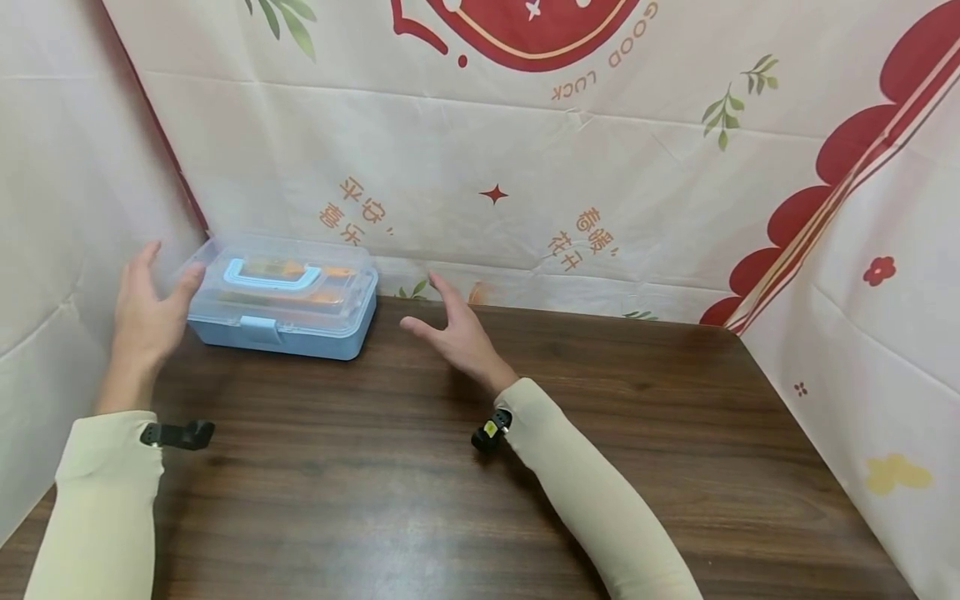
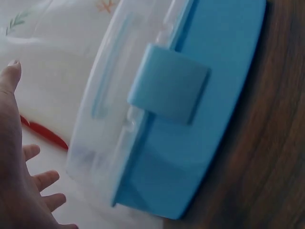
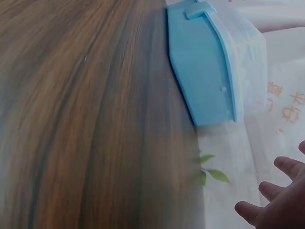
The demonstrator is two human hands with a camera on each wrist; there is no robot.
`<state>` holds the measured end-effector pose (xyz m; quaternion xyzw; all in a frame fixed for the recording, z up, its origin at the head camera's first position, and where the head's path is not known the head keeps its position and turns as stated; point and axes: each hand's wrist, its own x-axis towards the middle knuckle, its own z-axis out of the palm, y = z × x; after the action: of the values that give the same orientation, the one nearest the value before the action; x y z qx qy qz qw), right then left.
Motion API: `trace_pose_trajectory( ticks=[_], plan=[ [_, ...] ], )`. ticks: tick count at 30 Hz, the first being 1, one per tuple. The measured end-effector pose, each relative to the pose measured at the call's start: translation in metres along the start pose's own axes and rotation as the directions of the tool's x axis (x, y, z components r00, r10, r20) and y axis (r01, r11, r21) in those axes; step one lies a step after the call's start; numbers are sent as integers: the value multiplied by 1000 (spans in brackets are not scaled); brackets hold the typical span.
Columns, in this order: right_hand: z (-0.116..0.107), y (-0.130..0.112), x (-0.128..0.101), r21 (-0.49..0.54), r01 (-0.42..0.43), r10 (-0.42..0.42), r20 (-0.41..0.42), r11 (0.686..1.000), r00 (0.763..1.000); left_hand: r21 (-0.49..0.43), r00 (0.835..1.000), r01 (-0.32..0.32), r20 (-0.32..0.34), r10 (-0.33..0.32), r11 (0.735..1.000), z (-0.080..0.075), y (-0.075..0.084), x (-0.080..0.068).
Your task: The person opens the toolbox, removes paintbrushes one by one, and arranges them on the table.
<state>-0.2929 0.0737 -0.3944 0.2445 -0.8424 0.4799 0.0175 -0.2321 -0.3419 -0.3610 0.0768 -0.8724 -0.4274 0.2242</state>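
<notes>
A blue storage box (image 1: 315, 340) with a clear lid and a light-blue carrying handle (image 1: 272, 275) stands at the back left of the table. Orange-tipped items show through its lid. The front latch (image 2: 169, 85) lies flat over the seam between lid and base. At the box's left end is my left hand (image 1: 147, 312), fingers spread and thumb near the lid's corner. My right hand (image 1: 467, 340) hovers to the right of the box, a gap between them, with thumb and fingers apart. Neither hand holds anything.
The dark wooden table (image 1: 360, 483) runs up to a printed cloth (image 1: 480, 167) hanging behind it. More cloth hangs along the left and right sides. The box stands close to the back cloth and the left cloth.
</notes>
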Motion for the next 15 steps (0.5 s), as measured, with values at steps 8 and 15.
trace_pose_trajectory(
  ticks=[8, 15],
  plan=[
    [27, -12, 12, 43, -62, 61, 26, 997, 998, -102, 993, 108, 58, -103, 989, 4, -16, 2],
    [45, -19, 16, 100, -103, 105, -13, 990, 994, -114, 976, 191, 131, -176, 975, 9, -18, 1]
  ],
)
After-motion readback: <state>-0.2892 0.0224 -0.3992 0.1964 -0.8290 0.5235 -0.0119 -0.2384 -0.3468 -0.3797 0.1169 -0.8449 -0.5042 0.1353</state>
